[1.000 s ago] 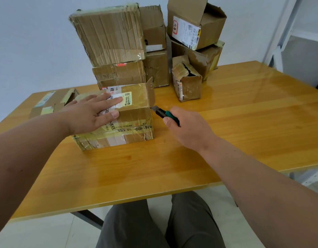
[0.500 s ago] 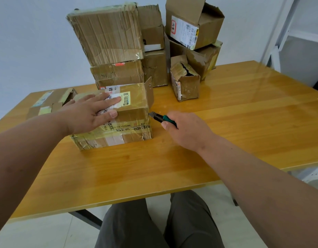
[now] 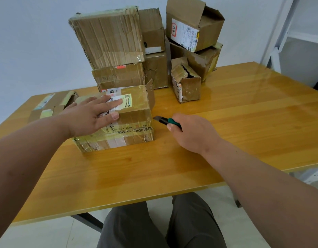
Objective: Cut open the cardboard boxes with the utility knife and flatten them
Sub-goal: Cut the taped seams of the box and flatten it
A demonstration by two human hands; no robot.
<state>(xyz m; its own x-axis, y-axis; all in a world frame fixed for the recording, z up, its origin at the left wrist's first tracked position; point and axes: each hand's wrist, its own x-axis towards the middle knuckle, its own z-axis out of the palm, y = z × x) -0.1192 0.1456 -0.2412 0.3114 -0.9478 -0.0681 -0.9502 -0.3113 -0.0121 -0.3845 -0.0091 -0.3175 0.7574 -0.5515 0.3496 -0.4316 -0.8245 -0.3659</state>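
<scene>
1. Where the surface (image 3: pixel 244 126) runs out at the far left, a flattened box (image 3: pixel 52 106) lies done.
2. Next along, the left hand (image 3: pixel 93 119) presses flat, fingers (image 3: pixel 111 102) spread, on top of the taped box (image 3: pixel 135 120), as it did a second ago.
3. At the box's right side, the utility knife (image 3: pixel 165 121) has drawn down and slightly clear of the corner flap; its blade tip sits just beside the lower edge, touching or not I can't quite tell.
4. Further right, the right hand (image 3: pixel 188 133) stays wrapped around the green handle.
5. That side seam looks cut, so flattening should come soon; the stacked boxes (image 3: pixel 108 38) behind wait.
</scene>
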